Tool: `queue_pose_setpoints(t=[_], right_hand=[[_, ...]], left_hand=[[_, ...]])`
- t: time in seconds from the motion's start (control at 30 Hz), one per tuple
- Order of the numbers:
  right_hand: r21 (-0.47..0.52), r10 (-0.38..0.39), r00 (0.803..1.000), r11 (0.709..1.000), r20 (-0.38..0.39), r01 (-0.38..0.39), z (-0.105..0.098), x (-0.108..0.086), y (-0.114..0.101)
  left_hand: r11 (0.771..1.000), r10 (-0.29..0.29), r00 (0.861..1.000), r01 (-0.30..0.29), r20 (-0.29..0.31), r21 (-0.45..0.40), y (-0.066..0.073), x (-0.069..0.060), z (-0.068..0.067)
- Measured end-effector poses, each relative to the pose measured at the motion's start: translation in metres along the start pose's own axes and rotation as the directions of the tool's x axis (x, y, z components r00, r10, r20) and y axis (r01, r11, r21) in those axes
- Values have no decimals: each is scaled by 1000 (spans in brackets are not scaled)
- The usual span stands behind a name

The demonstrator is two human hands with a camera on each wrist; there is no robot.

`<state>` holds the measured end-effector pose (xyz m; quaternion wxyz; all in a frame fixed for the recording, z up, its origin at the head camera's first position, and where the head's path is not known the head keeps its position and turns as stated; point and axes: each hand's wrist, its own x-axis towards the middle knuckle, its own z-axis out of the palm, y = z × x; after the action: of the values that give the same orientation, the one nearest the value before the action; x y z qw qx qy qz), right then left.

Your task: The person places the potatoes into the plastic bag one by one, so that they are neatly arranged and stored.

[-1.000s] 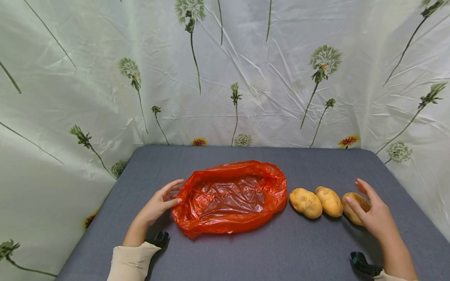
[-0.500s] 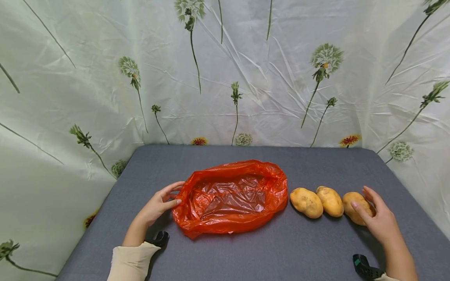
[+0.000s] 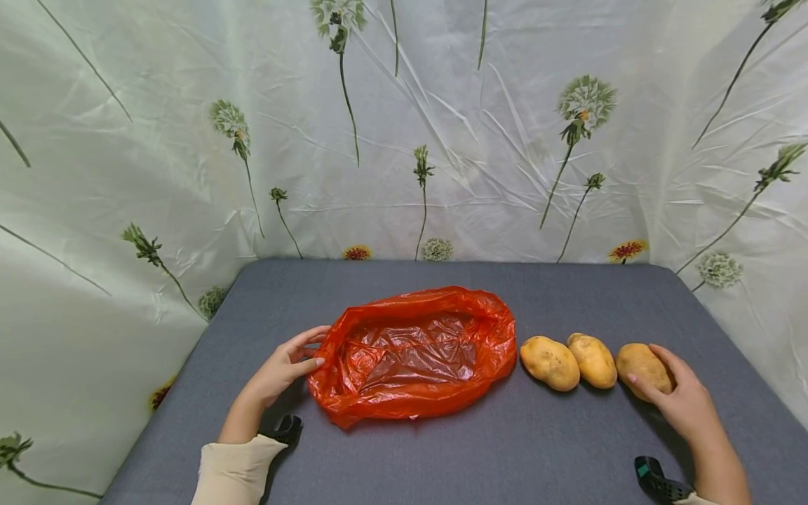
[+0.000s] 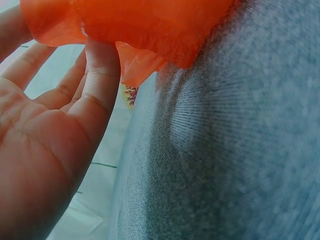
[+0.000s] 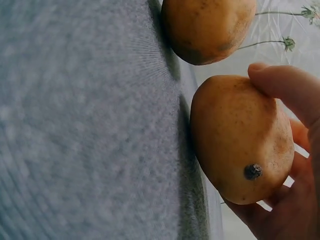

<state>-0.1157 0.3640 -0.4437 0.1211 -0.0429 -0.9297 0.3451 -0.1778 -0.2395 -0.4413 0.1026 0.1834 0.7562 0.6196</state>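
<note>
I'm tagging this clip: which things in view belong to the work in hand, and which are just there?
Part of the work:
red bag, touched by the left hand
right potato, held by the right hand
middle potato and left potato, likely, though neither is held

Just there:
gray table
flowered cloth behind it
black wristbands
pale sleeves

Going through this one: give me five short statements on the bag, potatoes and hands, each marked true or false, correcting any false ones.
1. The left hand touches the left end of the bag. True.
2. The bag is green. False: it is red.
3. Three potatoes are to the right of the bag. True.
4. The right hand holds the potato nearest the bag. False: it holds the rightmost potato.
5. One potato lies inside the bag. False: all three are outside.
</note>
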Motion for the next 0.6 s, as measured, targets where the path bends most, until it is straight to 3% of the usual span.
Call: queue_pose_setpoints(t=[0.33, 0.6], right_hand=[[-37, 21, 994, 999, -104, -25, 0, -1, -2], [-45, -40, 980, 998, -193, 32, -3, 0, -13]], left_hand=[[1000, -21, 1000, 22, -7, 11, 0, 0, 0], [999, -10, 1000, 10, -11, 31, 1, 0, 0]])
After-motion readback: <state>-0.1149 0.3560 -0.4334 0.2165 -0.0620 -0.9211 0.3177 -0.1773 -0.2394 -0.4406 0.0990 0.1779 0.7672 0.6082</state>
